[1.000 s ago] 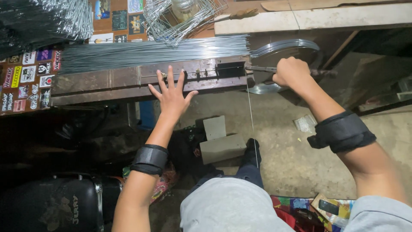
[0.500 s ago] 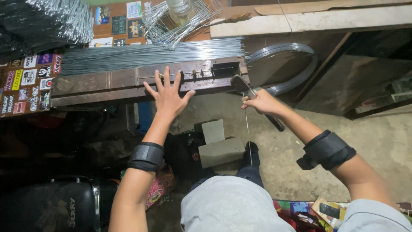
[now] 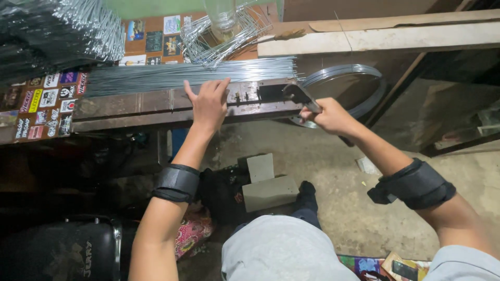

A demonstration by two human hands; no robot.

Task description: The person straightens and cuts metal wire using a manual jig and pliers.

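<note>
Since the earlier frame the lever handle (image 3: 304, 99) has been swung back up toward the cutter block (image 3: 271, 92). The left hand (image 3: 208, 101) is laid flat, fingers spread, beside the cut wire rods (image 3: 187, 77); steady downward pressure there is advisable. The right hand (image 3: 330, 117) is closed around the handle. No filled container is visible.

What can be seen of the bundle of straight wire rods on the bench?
The bundle of wire rods is many thin, straight, grey metal lengths, shiny like galvanised steel. It lies flat along the back of the rusty metal bench, its cut ends roughly level at the right. The left hand lies flat just in front, fingertips at its edge. Bent wire pieces sit behind it.
</note>
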